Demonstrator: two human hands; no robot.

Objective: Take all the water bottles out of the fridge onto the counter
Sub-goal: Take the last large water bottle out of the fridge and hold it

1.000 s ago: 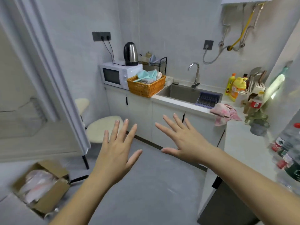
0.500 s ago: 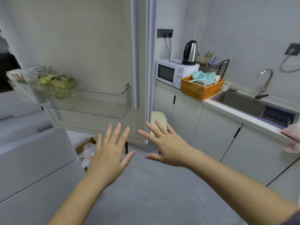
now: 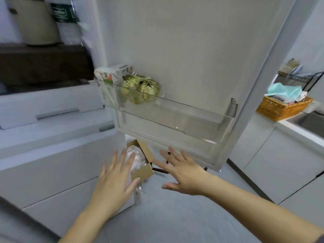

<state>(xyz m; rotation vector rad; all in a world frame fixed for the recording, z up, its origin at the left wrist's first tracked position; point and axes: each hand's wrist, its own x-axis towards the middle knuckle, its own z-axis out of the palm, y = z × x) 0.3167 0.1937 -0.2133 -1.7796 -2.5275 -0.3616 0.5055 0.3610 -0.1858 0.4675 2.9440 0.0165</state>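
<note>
Single head-worn wide-angle cam, one view only: looks forward and down, facing the inner side of the open fridge door (image 3: 184, 50) from close range, door shelf (image 3: 175, 109) near mid-frame. Bottom of frame shows left hand (image 3: 114, 181) and right hand (image 3: 182, 174) with both forearms; fridge interior (image 3: 43, 64) sits far left, counter (image 3: 287, 126) with orange basket (image 3: 280, 109) at the right edge, straight lines bowed by the lens.

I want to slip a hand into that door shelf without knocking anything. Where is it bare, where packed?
The door shelf is bare from the bagged greens rightward to its grey end bracket. Its left end is crowded with cartons beside the bag. Inside, the green-labelled bottle stands close beside a beige pot, so little room there.
</note>
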